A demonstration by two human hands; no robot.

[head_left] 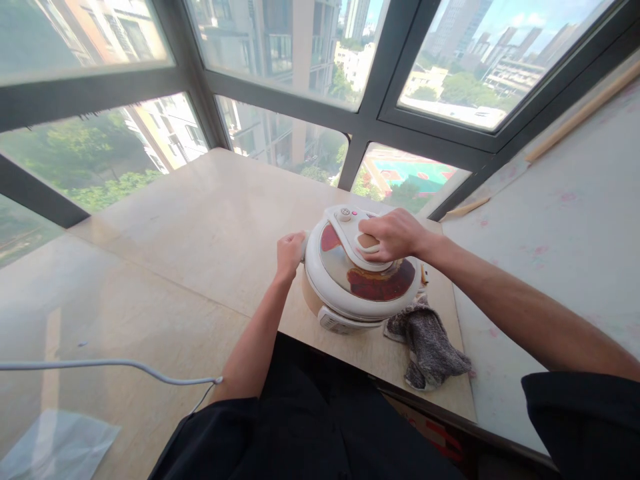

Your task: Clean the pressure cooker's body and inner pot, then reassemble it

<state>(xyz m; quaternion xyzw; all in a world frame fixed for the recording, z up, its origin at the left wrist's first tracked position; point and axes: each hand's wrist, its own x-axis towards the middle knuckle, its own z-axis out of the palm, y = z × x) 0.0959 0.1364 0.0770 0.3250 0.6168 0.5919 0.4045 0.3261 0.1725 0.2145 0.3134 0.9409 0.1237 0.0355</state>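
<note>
The right hand [393, 235] was clenched around the lid handle [353, 233] of the pressure cooker [360, 277], which sat on the stone sill [200, 227] directly beneath it. The left hand [290, 253] gripped the pot's side. A grey cloth [430, 343] lay just behind the right wrist. Bracing the body firmly seemed wise while working the lid.

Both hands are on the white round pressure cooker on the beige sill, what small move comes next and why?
Probably twist the lid handle: the right hand already grips it while the left hand braces the white round pressure cooker at its side, and the lid sits closed.
</note>
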